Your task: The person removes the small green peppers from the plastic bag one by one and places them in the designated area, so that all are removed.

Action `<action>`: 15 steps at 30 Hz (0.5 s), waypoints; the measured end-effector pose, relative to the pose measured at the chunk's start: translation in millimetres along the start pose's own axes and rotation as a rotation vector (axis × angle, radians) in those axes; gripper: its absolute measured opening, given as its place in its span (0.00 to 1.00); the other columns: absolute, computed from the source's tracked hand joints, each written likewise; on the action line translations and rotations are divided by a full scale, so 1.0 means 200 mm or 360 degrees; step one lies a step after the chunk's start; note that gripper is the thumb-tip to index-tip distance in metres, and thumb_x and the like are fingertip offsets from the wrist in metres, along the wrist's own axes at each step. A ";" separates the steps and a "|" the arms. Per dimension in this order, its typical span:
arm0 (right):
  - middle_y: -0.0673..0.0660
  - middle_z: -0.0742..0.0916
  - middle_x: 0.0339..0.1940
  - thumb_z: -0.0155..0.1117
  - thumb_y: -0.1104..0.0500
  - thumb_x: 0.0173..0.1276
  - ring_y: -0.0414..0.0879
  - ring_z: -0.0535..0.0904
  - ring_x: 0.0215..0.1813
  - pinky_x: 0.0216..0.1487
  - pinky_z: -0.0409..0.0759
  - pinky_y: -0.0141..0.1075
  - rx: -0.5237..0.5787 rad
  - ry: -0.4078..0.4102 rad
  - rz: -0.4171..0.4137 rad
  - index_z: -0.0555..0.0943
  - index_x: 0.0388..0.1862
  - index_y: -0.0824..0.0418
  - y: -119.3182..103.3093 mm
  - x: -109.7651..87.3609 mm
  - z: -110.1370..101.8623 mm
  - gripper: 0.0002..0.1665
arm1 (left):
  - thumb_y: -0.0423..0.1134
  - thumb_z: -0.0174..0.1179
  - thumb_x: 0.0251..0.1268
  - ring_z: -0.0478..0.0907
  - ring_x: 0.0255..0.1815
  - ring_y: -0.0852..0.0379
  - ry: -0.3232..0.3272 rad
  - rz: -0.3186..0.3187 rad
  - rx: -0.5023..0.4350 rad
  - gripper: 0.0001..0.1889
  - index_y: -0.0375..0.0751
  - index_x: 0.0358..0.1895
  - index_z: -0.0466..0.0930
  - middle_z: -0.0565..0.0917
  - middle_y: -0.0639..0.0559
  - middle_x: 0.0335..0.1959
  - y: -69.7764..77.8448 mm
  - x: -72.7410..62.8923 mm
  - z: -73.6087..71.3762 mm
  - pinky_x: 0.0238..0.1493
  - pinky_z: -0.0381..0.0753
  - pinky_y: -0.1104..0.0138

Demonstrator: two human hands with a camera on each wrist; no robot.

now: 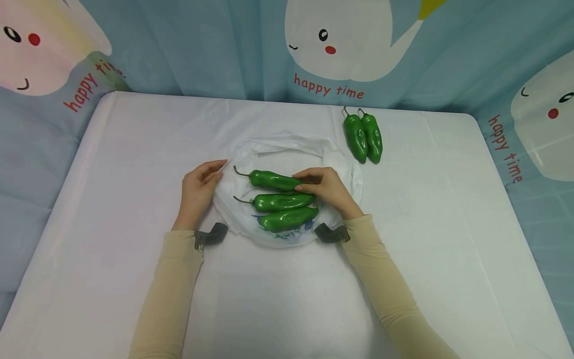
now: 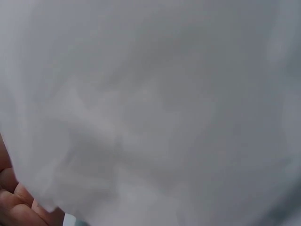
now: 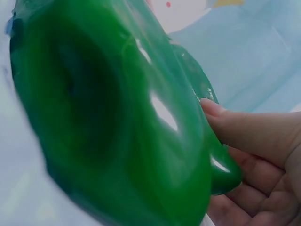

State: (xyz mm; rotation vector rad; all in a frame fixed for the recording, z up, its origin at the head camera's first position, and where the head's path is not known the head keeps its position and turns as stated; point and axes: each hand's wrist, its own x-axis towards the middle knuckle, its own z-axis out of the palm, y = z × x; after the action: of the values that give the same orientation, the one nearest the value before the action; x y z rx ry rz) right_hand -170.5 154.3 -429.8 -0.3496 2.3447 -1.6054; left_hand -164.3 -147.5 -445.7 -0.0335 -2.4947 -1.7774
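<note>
Held green pepper [image 1: 272,180] lies over the white bag [image 1: 237,214] beside two others [image 1: 284,202]; right hand's [image 1: 324,187] fingers clamped on its tip, left hand's [image 1: 199,192] pinching bag's left edge. Blue bag print [image 1: 291,233] unreadable. Bag's well in from tabletop [image 1: 430,239] sides, two more peppers [image 1: 356,138] near far edge, curtain [image 1: 215,50] reads "happy time".

From my head feed, I see a white-covered counter [image 1: 448,249] across the middle and bottom of the frame. Folded pale-blue cloth [image 1: 215,50] hangs along the top and both sides, printed with white cartoon figures [image 1: 358,40] and red "happy time" lettering [image 1: 309,86].
</note>
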 end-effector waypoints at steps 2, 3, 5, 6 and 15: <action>0.59 0.86 0.46 0.70 0.65 0.59 0.48 0.83 0.48 0.50 0.80 0.37 0.0009 0.0006 0.0005 0.83 0.47 0.67 0.00 0.00 0.00 0.16 | 0.28 0.56 0.66 0.79 0.52 0.55 0.0000 -0.0004 0.0009 0.14 0.34 0.54 0.79 0.80 0.40 0.53 0.00 0.00 0.00 0.51 0.76 0.76; 0.59 0.86 0.46 0.70 0.65 0.59 0.48 0.83 0.48 0.50 0.80 0.37 0.0013 0.0009 0.0007 0.83 0.47 0.67 0.00 0.00 0.00 0.16 | 0.28 0.56 0.66 0.79 0.52 0.55 -0.0001 -0.0003 0.0011 0.14 0.34 0.54 0.79 0.80 0.40 0.52 0.00 0.00 0.00 0.51 0.76 0.76; 0.60 0.86 0.46 0.70 0.65 0.58 0.48 0.83 0.48 0.50 0.80 0.37 0.0027 0.0010 0.0010 0.83 0.47 0.67 0.00 0.00 0.00 0.16 | 0.28 0.56 0.66 0.79 0.52 0.55 -0.0003 -0.0010 0.0021 0.15 0.35 0.54 0.79 0.80 0.41 0.52 0.00 0.00 0.00 0.51 0.76 0.76; 0.60 0.86 0.46 0.70 0.65 0.58 0.48 0.83 0.48 0.50 0.80 0.37 0.0032 0.0011 0.0009 0.83 0.47 0.67 0.00 0.00 0.00 0.16 | 0.28 0.56 0.66 0.79 0.52 0.54 -0.0003 -0.0013 0.0023 0.15 0.35 0.54 0.79 0.80 0.41 0.52 0.00 -0.01 0.00 0.51 0.76 0.76; 0.60 0.86 0.46 0.70 0.66 0.57 0.47 0.83 0.46 0.49 0.80 0.34 0.0082 0.0073 -0.0001 0.83 0.47 0.68 -0.01 -0.01 -0.02 0.17 | 0.28 0.56 0.66 0.79 0.52 0.57 -0.0003 -0.0026 -0.0006 0.14 0.35 0.54 0.80 0.80 0.40 0.52 0.01 0.00 0.00 0.50 0.76 0.76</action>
State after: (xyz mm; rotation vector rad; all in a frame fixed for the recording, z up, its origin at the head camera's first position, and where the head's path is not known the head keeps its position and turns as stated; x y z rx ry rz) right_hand -170.7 158.1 -425.9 -0.3054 2.3315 -1.6881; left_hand -163.6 -147.0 -444.1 -0.0149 -2.5001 -1.7887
